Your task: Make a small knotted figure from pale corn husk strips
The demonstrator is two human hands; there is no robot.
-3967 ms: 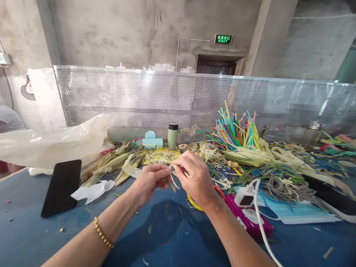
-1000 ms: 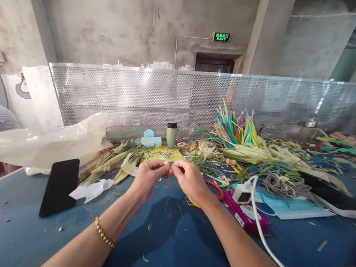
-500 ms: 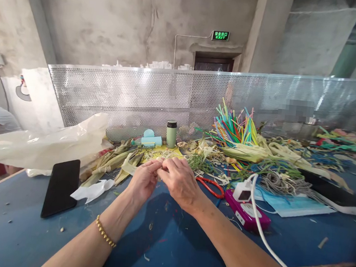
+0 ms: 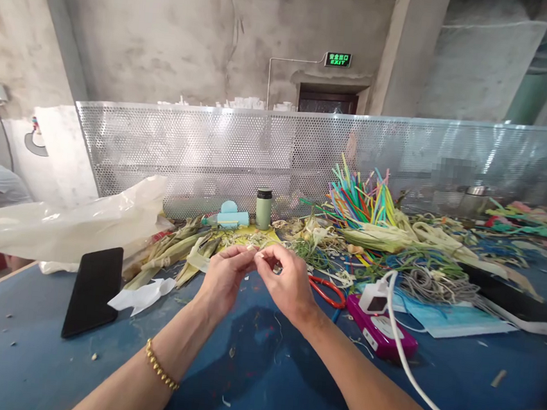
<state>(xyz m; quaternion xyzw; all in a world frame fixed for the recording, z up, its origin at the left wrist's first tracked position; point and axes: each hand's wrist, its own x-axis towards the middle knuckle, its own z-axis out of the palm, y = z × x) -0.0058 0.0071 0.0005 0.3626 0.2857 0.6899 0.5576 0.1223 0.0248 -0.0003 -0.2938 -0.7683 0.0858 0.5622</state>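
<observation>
Over the blue tabletop [image 4: 208, 379], my left hand [image 4: 227, 273] and my right hand [image 4: 285, 280] meet at their fingertips. Both are closed in a pinch on something small and pale, mostly hidden by the fingers, too small to name. A gold bead bracelet [image 4: 160, 367] circles my left wrist. Just beyond the hands, dried corn husks [image 4: 173, 247] lie to the left and a yellow sheet [image 4: 270, 236] strewn with pale scraps lies behind. Red-handled scissors [image 4: 327, 293], only partly visible, rest beside my right hand.
A black phone [image 4: 93, 291] and a clear plastic bag [image 4: 73, 218] lie left. Behind stands a green bottle [image 4: 263, 209]. Coloured strips [image 4: 364, 194], a purple power strip [image 4: 380, 331] with a white cable, and a blue face mask [image 4: 460, 320] fill the right. A perforated metal panel [image 4: 210, 154] bounds the back.
My right hand has turned and its fingers have lifted, forming a rounder pinch with thumb and forefinger. The fingertips of both hands remain together. The view has tilted slightly.
</observation>
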